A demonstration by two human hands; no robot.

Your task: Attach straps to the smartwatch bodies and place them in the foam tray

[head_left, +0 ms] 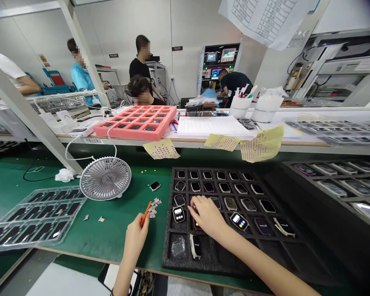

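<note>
workbench, orange stick (up-right) in left hand, right hand on watches

Count: 1 left hand, 1 right hand, 1 orange pen, 2 lit watches, 1 pink tray, 1 fan, 3 yellow sheets, 2 white pots, 6 other people.

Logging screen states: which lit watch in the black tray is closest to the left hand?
The watch in the leftmost column of the tray, beside the left hand. Another lit watch lies past the right hand.
</note>
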